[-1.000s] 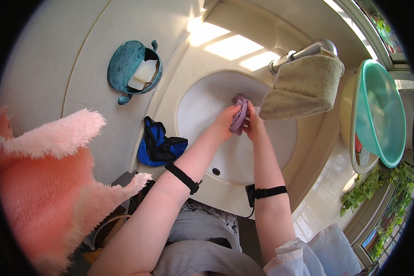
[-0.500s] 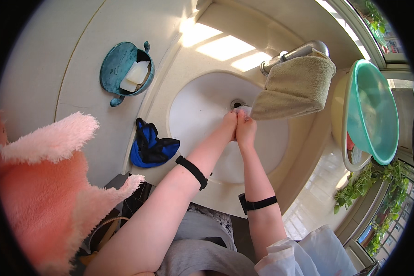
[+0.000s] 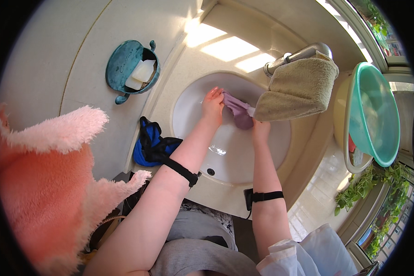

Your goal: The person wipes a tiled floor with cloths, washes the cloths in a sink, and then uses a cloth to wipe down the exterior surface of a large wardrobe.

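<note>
Both my hands hold a small purple cloth (image 3: 238, 110) stretched over the white sink basin (image 3: 225, 152). My left hand (image 3: 213, 106) grips its upper left end. My right hand (image 3: 260, 129) grips the lower right end, partly under a beige towel (image 3: 299, 89) draped over the metal tap (image 3: 292, 57). Black bands circle both my forearms.
A blue and black cloth (image 3: 152, 143) lies on the counter left of the basin. A teal soap dish (image 3: 132, 70) with white soap sits further back. A teal plastic basin (image 3: 373, 112) stands at the right. Pink fluffy fabric (image 3: 41, 184) fills the lower left. Green plants (image 3: 368, 184) show at the right.
My hands were pressed together on the bunched cloth; they have now moved apart, left hand to the left, pulling the purple cloth out between them.
</note>
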